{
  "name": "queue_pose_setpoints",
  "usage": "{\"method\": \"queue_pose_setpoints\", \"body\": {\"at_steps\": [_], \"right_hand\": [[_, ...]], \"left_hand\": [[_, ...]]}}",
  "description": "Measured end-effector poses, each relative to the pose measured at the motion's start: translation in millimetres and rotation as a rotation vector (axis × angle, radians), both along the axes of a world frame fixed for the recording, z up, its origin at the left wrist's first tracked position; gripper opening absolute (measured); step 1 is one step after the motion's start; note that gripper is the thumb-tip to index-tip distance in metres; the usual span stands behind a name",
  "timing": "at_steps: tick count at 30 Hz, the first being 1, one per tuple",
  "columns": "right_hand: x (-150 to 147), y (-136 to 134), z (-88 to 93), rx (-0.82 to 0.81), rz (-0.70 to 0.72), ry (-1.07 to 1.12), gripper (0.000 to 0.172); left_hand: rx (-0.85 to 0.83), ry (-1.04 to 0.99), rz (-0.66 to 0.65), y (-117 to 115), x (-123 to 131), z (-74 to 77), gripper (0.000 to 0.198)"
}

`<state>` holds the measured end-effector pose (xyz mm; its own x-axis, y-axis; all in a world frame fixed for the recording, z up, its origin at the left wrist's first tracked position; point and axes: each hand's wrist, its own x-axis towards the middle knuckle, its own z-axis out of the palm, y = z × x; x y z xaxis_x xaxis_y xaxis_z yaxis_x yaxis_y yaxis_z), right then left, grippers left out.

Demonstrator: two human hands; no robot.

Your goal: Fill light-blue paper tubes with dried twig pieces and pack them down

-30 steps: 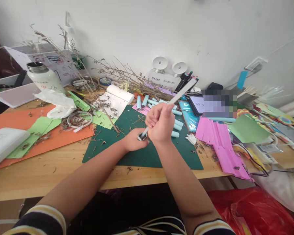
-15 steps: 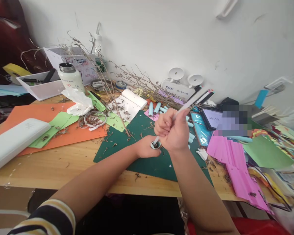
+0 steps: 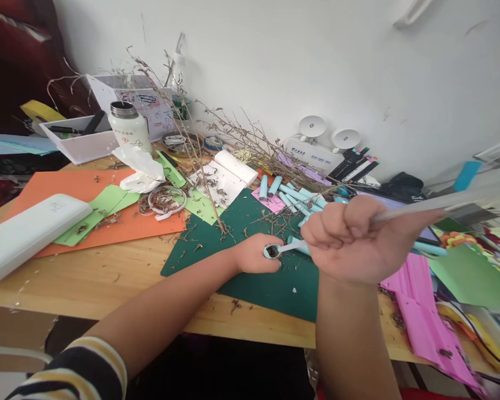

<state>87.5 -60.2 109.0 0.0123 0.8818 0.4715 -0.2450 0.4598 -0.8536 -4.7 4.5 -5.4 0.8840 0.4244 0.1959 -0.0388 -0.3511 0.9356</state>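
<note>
My left hand (image 3: 256, 254) is wrapped round a light blue paper tube (image 3: 270, 251), its open end facing up with dark bits inside. My right hand (image 3: 352, 239) is closed on a long pale stick (image 3: 425, 204), tilted up to the right and blurred at its far end. The stick's lower end (image 3: 294, 245) reaches the mouth of the tube. Both hands are above a green cutting mat (image 3: 241, 222) strewn with dry plant bits. Several more light blue tubes (image 3: 300, 200) lie behind my right hand.
Dry branches (image 3: 250, 136) spread over the back of the table. An uncapped bottle (image 3: 129, 128), white case (image 3: 33, 236) and orange paper (image 3: 120, 236) are at left. Pink paper (image 3: 420, 311) lies right; a white router (image 3: 312, 153) stands behind.
My right hand has moved right and closer to the camera, with the stick now leaning much flatter to the right. My left hand still holds the tube. The view has shifted slightly.
</note>
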Motion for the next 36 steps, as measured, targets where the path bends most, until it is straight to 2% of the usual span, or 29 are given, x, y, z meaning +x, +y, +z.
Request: {"method": "queue_pose_setpoints", "body": {"at_steps": [3, 8, 14, 19, 21, 24, 26, 32, 34, 36], "right_hand": [[2.4, 2.2, -0.2, -0.002, -0.002, 0.013, 0.052], [-11.3, 6.9, -21.4, -0.075, 0.038, -0.036, 0.052], [-9.2, -0.1, -8.0, -0.008, 0.036, -0.039, 0.053], [-17.8, 5.4, -25.9, -0.033, 0.055, -0.058, 0.049], [-18.7, 2.4, -23.0, 0.003, 0.053, -0.071, 0.05], [-14.1, -4.8, -6.1, 0.084, 0.032, -0.054, 0.052], [-12.2, -5.0, -1.8, 0.1, 0.005, -0.041, 0.053], [-22.1, 7.2, -33.0, -0.012, -0.048, -0.052, 0.048], [-20.3, 2.8, -26.7, 0.023, -0.031, -0.06, 0.051], [-14.3, -5.3, -9.8, 0.081, 0.005, -0.05, 0.051]], "left_hand": [[0.003, -0.037, -0.012, -0.1, 0.1, -0.9, 0.012], [0.024, -0.044, 0.006, -1.3, 1.8, -4.5, 0.011], [0.011, -0.046, -0.024, -0.3, 0.9, -2.6, 0.013], [0.078, -0.003, 0.017, 0.0, 3.9, -5.7, 0.007], [0.08, 0.005, 0.025, -0.1, 4.0, -6.7, 0.006], [0.049, -0.011, 0.0, -0.2, 2.1, -5.6, 0.009], [0.034, -0.023, -0.012, -0.2, 1.3, -4.4, 0.013], [0.054, -0.021, 0.017, -0.4, 4.5, -5.4, 0.007], [0.046, -0.012, 0.012, -0.5, 3.7, -4.3, 0.008], [0.03, -0.016, 0.001, -0.5, 1.7, -2.0, 0.012]]}}
